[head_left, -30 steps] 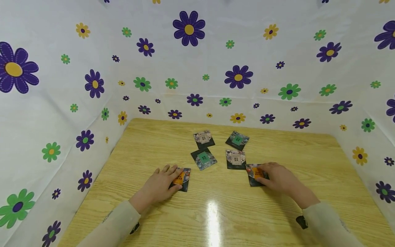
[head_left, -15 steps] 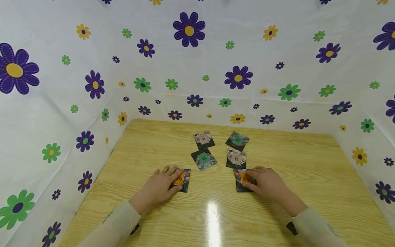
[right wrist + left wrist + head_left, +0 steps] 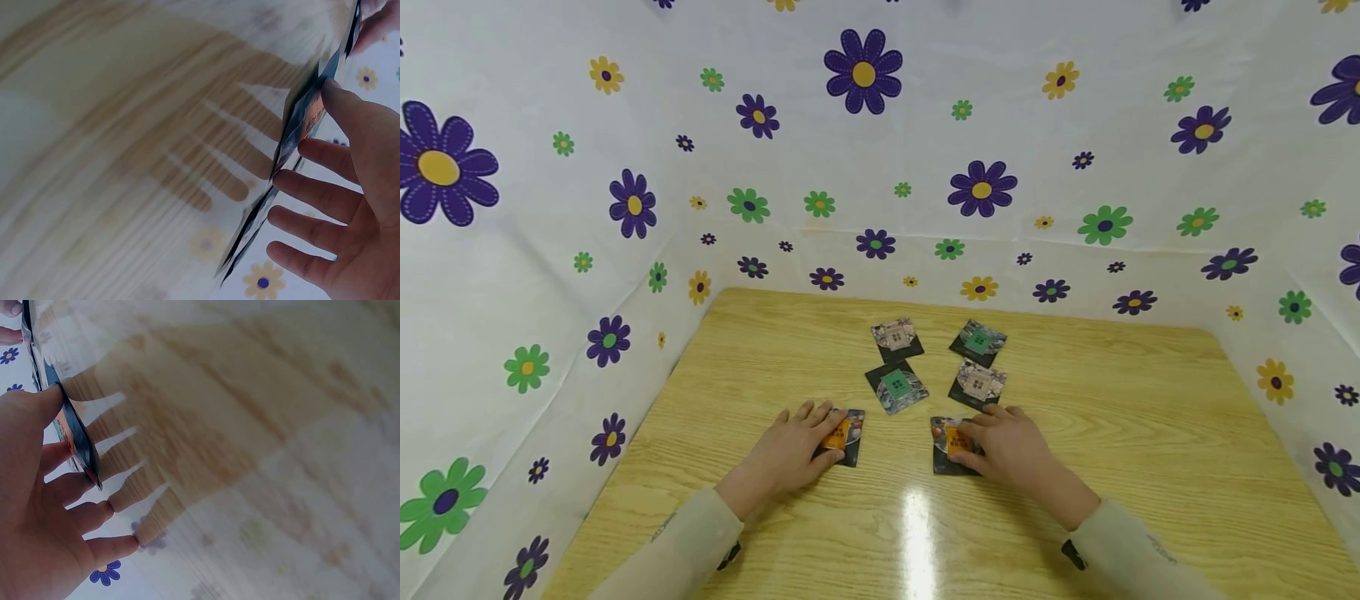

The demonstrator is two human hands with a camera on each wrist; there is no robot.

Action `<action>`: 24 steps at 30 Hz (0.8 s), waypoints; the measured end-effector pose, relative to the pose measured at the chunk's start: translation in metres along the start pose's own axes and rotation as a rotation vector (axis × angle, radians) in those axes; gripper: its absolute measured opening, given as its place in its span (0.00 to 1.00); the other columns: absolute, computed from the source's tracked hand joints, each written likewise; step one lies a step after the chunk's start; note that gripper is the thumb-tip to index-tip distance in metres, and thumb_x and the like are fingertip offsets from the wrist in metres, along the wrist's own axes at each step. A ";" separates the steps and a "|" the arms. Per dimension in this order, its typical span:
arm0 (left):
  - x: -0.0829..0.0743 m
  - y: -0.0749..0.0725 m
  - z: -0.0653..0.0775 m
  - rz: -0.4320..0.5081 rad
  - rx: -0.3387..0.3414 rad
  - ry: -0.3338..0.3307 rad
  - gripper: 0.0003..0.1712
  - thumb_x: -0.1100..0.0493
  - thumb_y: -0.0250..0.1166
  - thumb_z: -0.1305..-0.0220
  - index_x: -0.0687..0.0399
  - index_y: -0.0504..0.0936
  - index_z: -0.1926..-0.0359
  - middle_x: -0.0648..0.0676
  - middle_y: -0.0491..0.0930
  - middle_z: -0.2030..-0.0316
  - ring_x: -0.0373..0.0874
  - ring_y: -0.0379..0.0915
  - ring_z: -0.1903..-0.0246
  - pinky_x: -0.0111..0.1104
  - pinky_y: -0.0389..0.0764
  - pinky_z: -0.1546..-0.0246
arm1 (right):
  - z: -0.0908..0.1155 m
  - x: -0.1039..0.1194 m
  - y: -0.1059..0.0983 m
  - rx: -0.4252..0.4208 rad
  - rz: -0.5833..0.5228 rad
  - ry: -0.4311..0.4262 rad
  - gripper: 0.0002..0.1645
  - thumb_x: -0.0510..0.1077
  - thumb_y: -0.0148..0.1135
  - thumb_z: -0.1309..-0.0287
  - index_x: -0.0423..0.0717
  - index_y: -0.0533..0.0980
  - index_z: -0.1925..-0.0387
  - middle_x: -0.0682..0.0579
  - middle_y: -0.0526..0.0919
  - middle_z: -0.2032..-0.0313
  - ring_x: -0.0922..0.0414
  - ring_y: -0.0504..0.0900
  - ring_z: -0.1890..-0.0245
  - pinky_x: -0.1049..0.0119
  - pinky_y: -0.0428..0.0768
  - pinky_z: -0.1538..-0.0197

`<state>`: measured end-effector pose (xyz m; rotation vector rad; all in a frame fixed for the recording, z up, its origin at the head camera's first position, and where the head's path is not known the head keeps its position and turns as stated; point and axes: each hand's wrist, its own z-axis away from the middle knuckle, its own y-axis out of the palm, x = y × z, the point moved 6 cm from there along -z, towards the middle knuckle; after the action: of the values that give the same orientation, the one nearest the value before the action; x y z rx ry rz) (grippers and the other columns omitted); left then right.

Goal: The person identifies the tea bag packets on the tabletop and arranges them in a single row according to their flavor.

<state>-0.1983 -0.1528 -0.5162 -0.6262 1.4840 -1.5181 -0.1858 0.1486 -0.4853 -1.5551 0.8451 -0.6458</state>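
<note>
My left hand [image 3: 786, 450] rests palm down at the left with its fingers fairly straight, and its thumb and fingers touch a flat square packet [image 3: 852, 442] with an orange label. At the right, my right hand [image 3: 1018, 450] lies on a similar orange-labelled packet [image 3: 947, 450], its straight fingers and thumb covering the right part. Beyond its fingertips lies a beige-labelled packet [image 3: 979, 383], slightly tilted. In the wrist views, both the left packet [image 3: 79, 437] and the right packet [image 3: 304, 115] lie flat on the table under thumb and fingers.
A green-labelled packet [image 3: 897, 385] and a beige-labelled packet [image 3: 897, 337] lie left of centre, their edges close together. Another green-labelled packet [image 3: 978, 340] lies at the back right. The wood-grain table [image 3: 1150, 400] is bounded by white flower-patterned cloth [image 3: 820, 150].
My right hand has slid its orange-labelled packet left and slightly nearer to me. The right-hand beige-labelled packet has turned a little. My left hand has stayed in place.
</note>
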 end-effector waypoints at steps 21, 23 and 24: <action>0.004 0.005 -0.003 -0.009 0.007 -0.015 0.40 0.35 0.53 0.20 0.44 0.60 0.17 0.59 0.60 0.19 0.66 0.56 0.20 0.68 0.64 0.28 | -0.036 0.046 0.010 -0.058 0.012 -0.007 0.30 0.71 0.68 0.38 0.54 0.90 0.50 0.53 0.90 0.59 0.52 0.83 0.54 0.51 0.84 0.47; 0.004 0.005 -0.003 -0.013 0.010 -0.017 0.40 0.34 0.53 0.20 0.43 0.60 0.16 0.59 0.60 0.19 0.65 0.56 0.20 0.68 0.64 0.27 | -0.038 0.049 0.010 -0.061 0.022 -0.014 0.31 0.72 0.68 0.38 0.54 0.90 0.50 0.53 0.90 0.60 0.51 0.84 0.53 0.51 0.84 0.46; 0.004 0.005 -0.002 -0.012 0.010 -0.017 0.40 0.34 0.53 0.20 0.43 0.60 0.16 0.59 0.60 0.19 0.65 0.56 0.20 0.68 0.64 0.27 | -0.038 0.050 0.010 -0.065 0.028 -0.018 0.30 0.72 0.68 0.38 0.54 0.90 0.50 0.54 0.90 0.60 0.52 0.84 0.53 0.52 0.84 0.46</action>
<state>-0.2009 -0.1542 -0.5225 -0.6421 1.4608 -1.5252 -0.1887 0.0850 -0.4917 -1.6026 0.8804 -0.5885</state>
